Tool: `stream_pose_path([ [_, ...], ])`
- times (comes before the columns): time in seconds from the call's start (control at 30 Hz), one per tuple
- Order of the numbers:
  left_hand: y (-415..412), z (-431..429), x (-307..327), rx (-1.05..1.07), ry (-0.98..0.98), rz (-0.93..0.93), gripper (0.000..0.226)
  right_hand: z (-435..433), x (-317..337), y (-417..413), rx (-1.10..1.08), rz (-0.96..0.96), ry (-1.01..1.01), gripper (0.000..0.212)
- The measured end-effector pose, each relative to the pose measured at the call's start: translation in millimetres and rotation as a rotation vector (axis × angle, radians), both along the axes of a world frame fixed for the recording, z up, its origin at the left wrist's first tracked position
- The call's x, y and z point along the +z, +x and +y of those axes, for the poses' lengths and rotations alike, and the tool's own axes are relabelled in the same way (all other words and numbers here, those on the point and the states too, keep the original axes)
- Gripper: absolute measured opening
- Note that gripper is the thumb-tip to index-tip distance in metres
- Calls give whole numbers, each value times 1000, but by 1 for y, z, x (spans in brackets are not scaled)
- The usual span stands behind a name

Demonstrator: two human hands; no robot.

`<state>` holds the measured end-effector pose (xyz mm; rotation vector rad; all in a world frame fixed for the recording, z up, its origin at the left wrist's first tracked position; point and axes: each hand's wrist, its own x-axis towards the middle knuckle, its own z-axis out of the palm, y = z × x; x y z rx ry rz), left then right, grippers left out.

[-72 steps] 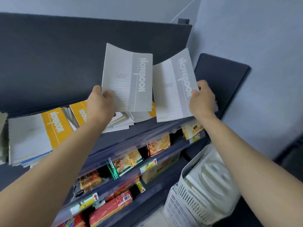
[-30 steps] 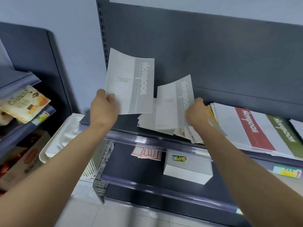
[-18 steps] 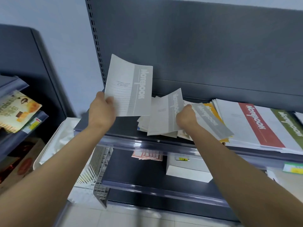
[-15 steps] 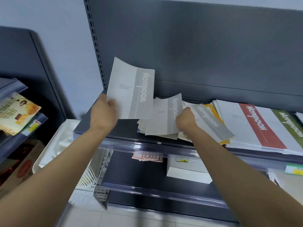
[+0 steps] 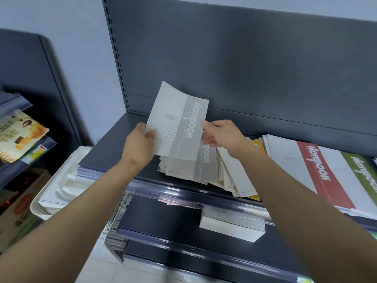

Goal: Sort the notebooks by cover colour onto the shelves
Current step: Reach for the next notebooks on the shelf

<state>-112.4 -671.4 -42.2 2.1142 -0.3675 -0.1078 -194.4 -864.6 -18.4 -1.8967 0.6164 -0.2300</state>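
Grey notebook (image 5: 179,127), pinched by left hand (image 5: 138,146) and right hand (image 5: 222,133) above the grey pile (image 5: 195,168), not yet laid; yellow covers (image 5: 258,145) beneath it look unsorted.

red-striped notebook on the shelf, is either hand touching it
No, both the left hand and the right hand hold the grey notebook, apart from the red-striped notebook lying to the right.

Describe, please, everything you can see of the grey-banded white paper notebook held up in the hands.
This thin white paper notebook has a grey band bearing white "Notebook" lettering, plus ruled lines. Its top corner curls. It is held tilted above a pile of grey notebooks; the left hand grips its left edge, the right hand pinches its right edge.
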Motion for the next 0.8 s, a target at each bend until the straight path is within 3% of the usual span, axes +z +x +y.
stream_pose_path([
  [0.13,-8,-10,1,-34,-33,20,20,-13,9,-2,42,16,32,16],
  [0.33,-13,-19,5,-100,-128,106,25,-24,10,-2,-6,38,-46,22],
  [0.47,-6,-21,-1,-83,-49,137,24,-30,9,-4,-40,73,-97,16],
  [0.6,2,-26,-18,-60,132,177,20,-57,-6,-11,-136,187,-355,17],
  [0.7,2,-34,-32,-48,195,177,33,-77,-19,-29,-112,394,-607,26],
  [0.8,2,-41,-42,-55,239,196,34,-91,-32,-48,-15,608,-710,36],
])
